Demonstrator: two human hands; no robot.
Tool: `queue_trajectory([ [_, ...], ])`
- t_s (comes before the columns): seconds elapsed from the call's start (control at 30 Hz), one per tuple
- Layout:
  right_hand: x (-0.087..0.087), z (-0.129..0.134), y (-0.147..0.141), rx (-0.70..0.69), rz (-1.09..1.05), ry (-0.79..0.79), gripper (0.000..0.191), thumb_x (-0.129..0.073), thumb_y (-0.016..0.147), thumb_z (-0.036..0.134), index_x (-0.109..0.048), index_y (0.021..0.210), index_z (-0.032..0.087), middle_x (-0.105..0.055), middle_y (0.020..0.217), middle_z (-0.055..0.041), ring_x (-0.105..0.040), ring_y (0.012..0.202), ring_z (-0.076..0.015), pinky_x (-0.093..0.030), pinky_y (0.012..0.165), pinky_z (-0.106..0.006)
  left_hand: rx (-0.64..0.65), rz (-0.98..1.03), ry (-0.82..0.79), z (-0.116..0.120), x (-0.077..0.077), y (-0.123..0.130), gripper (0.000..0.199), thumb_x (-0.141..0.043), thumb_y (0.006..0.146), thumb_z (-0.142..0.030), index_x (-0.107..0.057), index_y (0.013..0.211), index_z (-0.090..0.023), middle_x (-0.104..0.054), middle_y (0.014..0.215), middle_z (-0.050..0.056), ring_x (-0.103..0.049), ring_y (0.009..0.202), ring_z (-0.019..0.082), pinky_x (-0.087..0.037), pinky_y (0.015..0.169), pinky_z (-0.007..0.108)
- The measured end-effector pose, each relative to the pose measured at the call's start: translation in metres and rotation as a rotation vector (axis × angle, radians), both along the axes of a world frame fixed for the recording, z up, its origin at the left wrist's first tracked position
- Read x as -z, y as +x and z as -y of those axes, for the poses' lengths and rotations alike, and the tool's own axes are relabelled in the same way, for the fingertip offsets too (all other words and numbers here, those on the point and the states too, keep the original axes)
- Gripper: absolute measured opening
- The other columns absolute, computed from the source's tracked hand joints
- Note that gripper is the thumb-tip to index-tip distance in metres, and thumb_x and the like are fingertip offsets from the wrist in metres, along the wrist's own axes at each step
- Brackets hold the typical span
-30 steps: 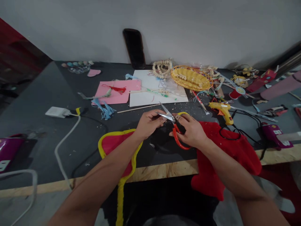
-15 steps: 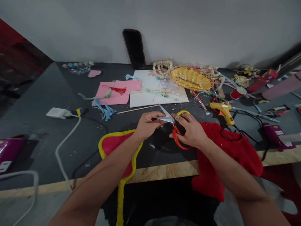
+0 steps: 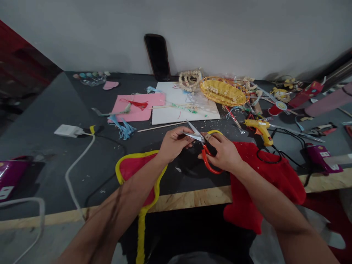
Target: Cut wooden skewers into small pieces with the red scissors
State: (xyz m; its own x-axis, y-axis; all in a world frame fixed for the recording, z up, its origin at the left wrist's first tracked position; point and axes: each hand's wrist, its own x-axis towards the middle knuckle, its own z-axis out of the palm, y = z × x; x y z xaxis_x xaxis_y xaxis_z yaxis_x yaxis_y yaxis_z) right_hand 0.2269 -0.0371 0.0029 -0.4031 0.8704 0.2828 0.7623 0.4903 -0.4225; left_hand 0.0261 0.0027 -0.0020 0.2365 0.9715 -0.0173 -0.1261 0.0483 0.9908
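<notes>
In the head view, the scissors' (image 3: 195, 137) lower steel blade has tilted up slightly; the blades remain parted, so they appear closed on nothing. They hang above the dark worktop (image 3: 41, 150), the right hand (image 3: 220, 152) gripping their smooth red handle. The left hand (image 3: 174, 145) pinches beside them, contents unclear. Nearby lies fuzzy red cloth (image 3: 264, 176); behind, an oval woven basket (image 3: 232, 89).

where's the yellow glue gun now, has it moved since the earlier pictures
No. The yellow glue gun shows no visible shift either way against the white board; it lies right of it, as before.
</notes>
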Motion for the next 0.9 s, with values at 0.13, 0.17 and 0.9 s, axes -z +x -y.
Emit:
queue_trajectory([
  [0.13,-0.0018,-0.0016,0.0008,0.005,0.031,-0.006,0.070,-0.061,0.080,0.059,-0.048,0.137,0.020,-0.059,0.116,-0.0134,-0.056,0.111,-0.0299,-0.053,0.093,-0.046,0.009,-0.029,-0.007,-0.0015,0.0008,-0.0016,0.016,-0.077,0.066,-0.028,-0.069,0.074,-0.016,-0.061,0.054,-0.002,-0.053,0.046,0.007,-0.042,0.044,0.017],
  [0.17,-0.0024,-0.0017,0.0010,0.001,0.041,-0.003,0.071,-0.061,0.079,0.059,-0.048,0.137,0.020,-0.058,0.117,-0.0139,-0.056,0.112,-0.0306,-0.053,0.093,-0.047,0.016,-0.039,-0.019,-0.0017,0.0007,-0.0021,0.016,-0.077,0.066,-0.027,-0.069,0.074,-0.016,-0.061,0.053,-0.002,-0.052,0.045,0.007,-0.040,0.043,0.017],
  [0.9,-0.0027,-0.0005,0.0015,-0.022,0.058,0.011,0.071,-0.062,0.080,0.058,-0.048,0.137,0.019,-0.058,0.115,-0.0143,-0.056,0.110,-0.0301,-0.052,0.093,-0.046,0.084,-0.061,-0.102,0.0003,-0.0056,-0.0036,0.016,-0.073,0.065,-0.026,-0.068,0.073,-0.013,-0.058,0.047,-0.002,-0.042,0.037,0.004,-0.030,0.038,0.016],
])
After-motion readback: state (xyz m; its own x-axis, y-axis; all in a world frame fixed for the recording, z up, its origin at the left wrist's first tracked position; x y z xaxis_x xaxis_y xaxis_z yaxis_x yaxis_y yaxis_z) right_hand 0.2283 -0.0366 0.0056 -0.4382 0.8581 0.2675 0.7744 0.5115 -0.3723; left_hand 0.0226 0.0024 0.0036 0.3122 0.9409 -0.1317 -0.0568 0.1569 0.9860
